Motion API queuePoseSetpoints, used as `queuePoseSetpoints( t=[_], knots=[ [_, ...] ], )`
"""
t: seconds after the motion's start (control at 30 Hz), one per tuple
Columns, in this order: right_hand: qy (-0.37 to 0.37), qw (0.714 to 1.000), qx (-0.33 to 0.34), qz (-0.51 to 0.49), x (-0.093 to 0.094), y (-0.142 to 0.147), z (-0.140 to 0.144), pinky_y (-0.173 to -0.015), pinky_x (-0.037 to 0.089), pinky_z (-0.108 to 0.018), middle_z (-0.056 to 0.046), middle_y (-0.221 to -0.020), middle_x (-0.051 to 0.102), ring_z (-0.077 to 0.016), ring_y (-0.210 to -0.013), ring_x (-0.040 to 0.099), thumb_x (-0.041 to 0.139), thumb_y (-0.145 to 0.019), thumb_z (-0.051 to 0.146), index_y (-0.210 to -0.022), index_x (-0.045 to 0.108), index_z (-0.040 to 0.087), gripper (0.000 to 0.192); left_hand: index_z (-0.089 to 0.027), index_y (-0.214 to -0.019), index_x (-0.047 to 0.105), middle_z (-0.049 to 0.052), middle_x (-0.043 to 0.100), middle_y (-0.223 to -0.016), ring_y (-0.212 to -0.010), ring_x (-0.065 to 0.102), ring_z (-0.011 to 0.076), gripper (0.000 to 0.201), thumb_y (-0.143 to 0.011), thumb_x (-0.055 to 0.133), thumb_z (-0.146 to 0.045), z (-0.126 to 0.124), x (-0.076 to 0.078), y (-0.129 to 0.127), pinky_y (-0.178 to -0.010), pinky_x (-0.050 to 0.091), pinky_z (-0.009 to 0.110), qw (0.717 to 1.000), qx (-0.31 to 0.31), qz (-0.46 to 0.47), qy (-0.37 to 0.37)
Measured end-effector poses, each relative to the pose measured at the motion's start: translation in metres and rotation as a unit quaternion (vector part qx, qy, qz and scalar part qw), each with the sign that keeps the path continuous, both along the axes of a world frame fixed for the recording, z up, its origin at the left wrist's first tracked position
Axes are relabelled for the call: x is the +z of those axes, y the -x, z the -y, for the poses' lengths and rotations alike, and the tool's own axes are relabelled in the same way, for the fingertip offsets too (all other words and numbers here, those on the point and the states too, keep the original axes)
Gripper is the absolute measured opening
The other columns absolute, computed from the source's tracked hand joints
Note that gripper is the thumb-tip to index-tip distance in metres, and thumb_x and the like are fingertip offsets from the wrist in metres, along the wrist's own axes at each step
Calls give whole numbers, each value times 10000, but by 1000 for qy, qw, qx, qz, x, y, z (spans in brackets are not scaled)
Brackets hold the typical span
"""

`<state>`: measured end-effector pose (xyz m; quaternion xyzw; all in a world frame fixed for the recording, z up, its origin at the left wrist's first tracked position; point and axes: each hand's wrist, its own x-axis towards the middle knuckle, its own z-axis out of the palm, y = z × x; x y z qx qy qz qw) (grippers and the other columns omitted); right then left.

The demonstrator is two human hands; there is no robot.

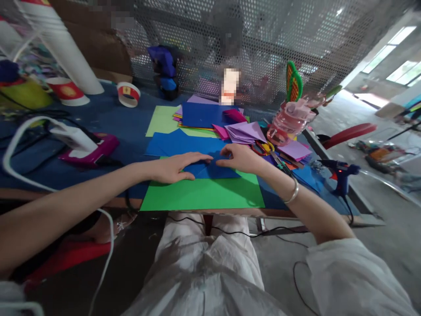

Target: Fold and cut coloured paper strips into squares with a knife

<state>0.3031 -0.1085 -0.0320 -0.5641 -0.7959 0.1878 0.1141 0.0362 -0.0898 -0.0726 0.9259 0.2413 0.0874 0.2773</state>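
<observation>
The blue paper lies near the middle of the counter's near edge, on top of a green sheet that runs along that edge. Its long axis goes roughly left to right, level with the near edge, and both hands come at it from its two ends.

The left hand rests over the left part, palm down, fingers stretched toward the right and thumb set apart — its grip is spread flat and closed around nothing. The right hand is at the right part, fingers bent and thumb a little apart from them; whether that grip pinches the paper or only touches it, I cannot tell. The two sets of fingertips face each other across a small gap, the right hand being nearer the paper's right end.

Beyond the paper, toward the counter's far edge, sits a stack topped by a dark blue sheet. Folded purple papers and scissors lie just past the right hand — close to its wrist.
</observation>
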Motion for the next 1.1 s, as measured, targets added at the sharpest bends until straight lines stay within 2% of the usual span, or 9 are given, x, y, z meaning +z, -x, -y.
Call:
queuePoseSetpoints(
  t=[0.2,0.33,0.4,0.47,0.57,0.63,0.73,0.87,1.1],
  knots=[
    [-5,999,12,-50,-26,14,1,-942,470,-395,-167,-1221,712,-309,-1136,649,896,-767,288,-1305,663,138,606,-212,-1607,398,146,498,-1632,-1505,483,286,686,-963,629,-265,6,3,-2,-1229,385,387,999,43,3,-33],
    [30,992,2,-122,-32,0,0,-823,492,-356,-86,-1021,735,-243,-914,670,938,-670,263,-1418,604,130,829,-199,-1545,483,137,554,-1574,-1448,533,286,700,-882,706,-236,7,11,-9,-1182,419,374,996,62,27,-50],
    [46,985,6,-168,-32,-6,-4,-728,477,-317,-28,-884,711,-192,-778,637,930,-663,291,-1374,649,131,781,-194,-1454,577,123,625,-1487,-1360,594,280,632,-849,744,-268,6,21,-14,-1113,465,356,990,98,78,-71],
    [53,974,13,-218,-32,-12,-8,-659,443,-293,12,-769,661,-158,-690,585,890,-707,360,-1252,727,145,609,-191,-1305,672,97,700,-1350,-1215,657,254,477,-851,751,-314,3,35,-17,-1005,504,325,965,195,148,-90],
    [43,954,17,-296,-33,-16,-16,-618,418,-291,21,-714,630,-144,-652,547,824,-765,503,-1105,777,180,472,-188,-1049,733,54,754,-1099,-1055,669,211,198,-919,702,-334,-7,57,-17,-894,485,282,890,407,200,-52],
    [29,939,13,-342,-33,-18,-19,-619,429,-298,11,-747,655,-149,-670,557,813,-762,584,-1092,775,199,508,-165,-819,720,61,732,-827,-941,677,222,271,-964,675,-390,-15,67,-15,-820,472,283,878,448,169,11],
    [13,921,2,-389,-35,-17,-21,-620,445,-303,5,-769,676,-148,-670,561,821,-746,640,-1099,764,214,557,-148,-565,657,81,620,-516,-659,669,230,569,-957,671,-560,-22,66,-15,-642,460,290,892,408,97,166],
    [9,911,2,-413,-40,-10,-16,-641,483,-316,1,-781,698,-161,-687,593,845,-728,644,-1083,765,233,549,-112,-758,764,142,763,-705,-654,703,231,589,-826,759,-697,-12,46,-30,-587,509,291,880,326,114,325],
    [-46,900,-46,-431,-45,-5,-12,-809,523,-357,-98,-1229,697,-241,-1058,610,904,-679,508,-1200,703,242,619,-180,-878,753,63,783,-897,-747,713,194,396,-635,926,-442,0,30,-35,-638,585,294,841,313,295,328]
  ],
)
